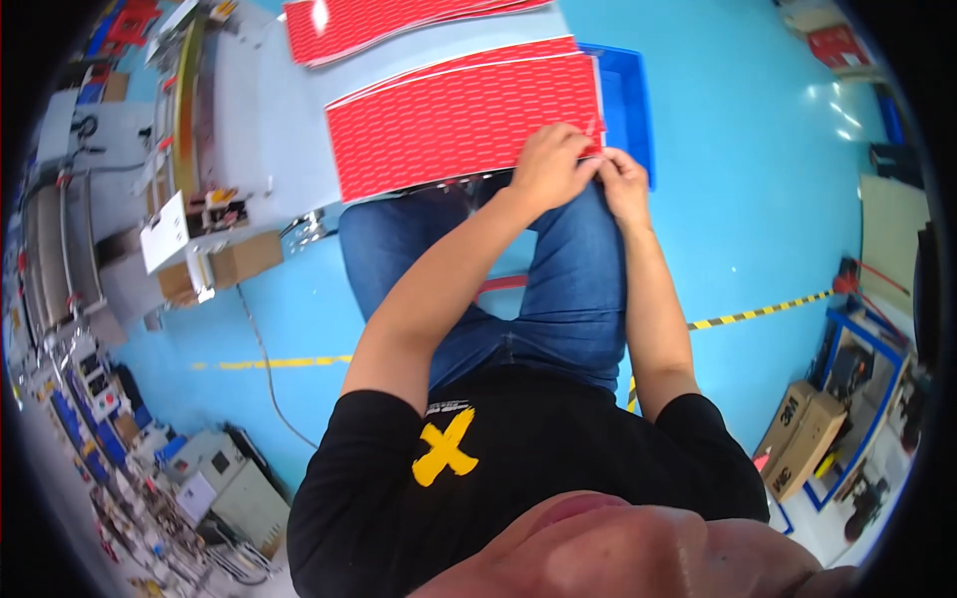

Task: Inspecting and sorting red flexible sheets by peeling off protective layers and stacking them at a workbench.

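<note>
A large red sheet [449, 125] with rows of pale dashes and a white edge lies on a stack of similar sheets in front of me. At its near right corner, my left hand [548, 167] rests over the sheet, thumb and fingers closed on the corner. My right hand [625, 187] is just past the sheet's right edge, its thumb and fingers pinched at the same corner. The fingertips of both hands nearly meet there. A small piece of the corner looks raised between them, but the detail is too small to make out.
Another stack of red sheets [399, 25] lies farther back on the grey table [269, 130]. A blue bin [628, 110] stands beyond the sheet's right edge. Left are a clipboard [164, 234] and a cardboard box [244, 259]; a cable [261, 359] runs along the floor.
</note>
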### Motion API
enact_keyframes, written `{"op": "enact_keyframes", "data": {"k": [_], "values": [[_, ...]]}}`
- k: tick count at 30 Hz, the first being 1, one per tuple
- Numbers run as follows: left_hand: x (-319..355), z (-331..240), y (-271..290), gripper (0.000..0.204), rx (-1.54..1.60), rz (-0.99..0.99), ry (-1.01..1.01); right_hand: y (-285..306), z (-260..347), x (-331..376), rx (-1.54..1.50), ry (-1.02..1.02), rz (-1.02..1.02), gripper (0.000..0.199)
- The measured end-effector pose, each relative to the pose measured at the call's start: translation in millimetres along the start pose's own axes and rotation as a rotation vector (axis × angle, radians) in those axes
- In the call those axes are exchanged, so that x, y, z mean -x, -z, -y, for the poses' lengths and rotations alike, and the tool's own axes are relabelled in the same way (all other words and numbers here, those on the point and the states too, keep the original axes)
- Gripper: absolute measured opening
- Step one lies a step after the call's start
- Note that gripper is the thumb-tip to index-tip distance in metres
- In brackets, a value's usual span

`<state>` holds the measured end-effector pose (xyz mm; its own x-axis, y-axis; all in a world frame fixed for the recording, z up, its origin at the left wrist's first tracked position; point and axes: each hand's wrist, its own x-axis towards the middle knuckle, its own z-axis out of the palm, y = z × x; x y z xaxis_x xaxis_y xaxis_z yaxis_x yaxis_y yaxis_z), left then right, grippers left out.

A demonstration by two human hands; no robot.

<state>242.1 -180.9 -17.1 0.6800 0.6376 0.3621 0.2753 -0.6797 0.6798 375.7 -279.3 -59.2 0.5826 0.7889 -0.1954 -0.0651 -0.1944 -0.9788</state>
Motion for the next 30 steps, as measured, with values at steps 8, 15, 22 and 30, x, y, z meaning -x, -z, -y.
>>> {"op": "enact_keyframes", "data": {"k": [8, 15, 22, 30], "values": [[-7, -9, -2, 0.017, 0.037, -0.009, 0.157, -2, 2, 0, 0.077, 0.029, 0.024, 0.013], [-8, -15, -1, 0.012, 0.046, -0.001, 0.233, -7, 4, 2, 0.05, 0.084, -0.006, 0.014], [-11, -8, -2, 0.011, 0.101, -0.018, 0.245, -5, 15, 1, -0.019, -0.024, 0.026, 0.013], [-6, 85, 58, 0.021, 0.886, -0.194, 0.882, -3, 20, -7, -0.183, -0.241, -0.128, 0.012]]}}
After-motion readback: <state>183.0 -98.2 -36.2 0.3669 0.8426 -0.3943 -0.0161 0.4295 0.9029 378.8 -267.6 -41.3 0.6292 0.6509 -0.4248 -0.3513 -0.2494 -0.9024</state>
